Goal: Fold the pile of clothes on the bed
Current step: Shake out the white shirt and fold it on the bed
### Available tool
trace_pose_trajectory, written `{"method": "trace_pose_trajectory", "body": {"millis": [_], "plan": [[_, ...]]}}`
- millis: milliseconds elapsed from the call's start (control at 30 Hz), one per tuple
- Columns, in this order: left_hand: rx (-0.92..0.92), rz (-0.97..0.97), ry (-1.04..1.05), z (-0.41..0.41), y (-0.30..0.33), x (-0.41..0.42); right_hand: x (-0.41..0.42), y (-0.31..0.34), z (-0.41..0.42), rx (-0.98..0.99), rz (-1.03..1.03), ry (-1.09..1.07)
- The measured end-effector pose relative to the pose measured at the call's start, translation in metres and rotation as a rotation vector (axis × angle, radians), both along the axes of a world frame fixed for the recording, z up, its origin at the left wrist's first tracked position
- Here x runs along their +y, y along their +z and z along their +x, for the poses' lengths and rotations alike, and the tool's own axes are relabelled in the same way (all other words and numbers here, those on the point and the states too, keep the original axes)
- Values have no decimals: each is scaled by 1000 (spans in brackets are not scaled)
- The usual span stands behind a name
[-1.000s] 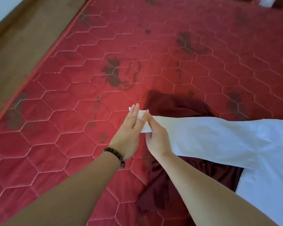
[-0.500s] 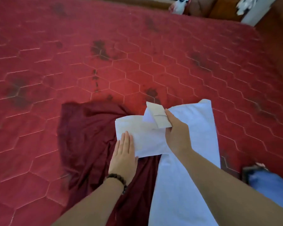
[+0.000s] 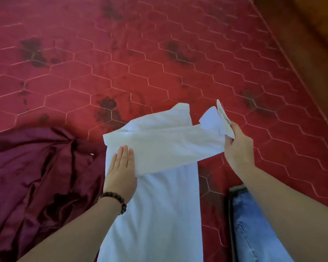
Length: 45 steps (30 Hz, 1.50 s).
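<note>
Left hand [image 3: 121,172] lies flat, fingers straight, pinning the long white cotton shirt [image 3: 155,186] spread on the red hexagon-quilted mattress [image 3: 159,63], while right hand [image 3: 237,146] pinches its sleeve cuff, apparently mid sleeve-fold; next, lay the sleeve across the body.

White shirt [image 3: 159,195] under flat left hand [image 3: 120,173], cuff in right hand [image 3: 236,146].

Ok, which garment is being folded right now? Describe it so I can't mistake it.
On the red quilted bed, look centre, between the maroon cloth and the blue jeans. It is the white shirt, the only pale garment, its sleeve pulled across by the right hand.
</note>
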<state>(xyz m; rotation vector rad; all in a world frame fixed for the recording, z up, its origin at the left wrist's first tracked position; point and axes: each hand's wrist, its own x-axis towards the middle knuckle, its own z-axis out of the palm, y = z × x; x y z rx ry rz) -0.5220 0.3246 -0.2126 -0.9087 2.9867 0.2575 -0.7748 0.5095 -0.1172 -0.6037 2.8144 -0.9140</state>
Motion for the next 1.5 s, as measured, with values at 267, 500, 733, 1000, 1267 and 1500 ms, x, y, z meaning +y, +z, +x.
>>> {"method": "trace_pose_trajectory", "body": {"millis": [267,500,733,1000,1267,1500], "plan": [[-106,2,-239,-55,-33,60,83,-52,-41,-205,295,-131],[-201,6,-237,-61,-39,71,78,-78,-31,-50,559,-161],[-211,-61,-321,-48,-30,49,1,-89,-32,150,563,554],[-334,-149,-190,-28,-11,28,-24,-102,-35,142,616,514],[-246,-123,-278,-12,-19,10,7,-90,-47,-14,769,416],[-129,-156,-338,-26,-26,10,20,-84,-49,-137,721,410]]}}
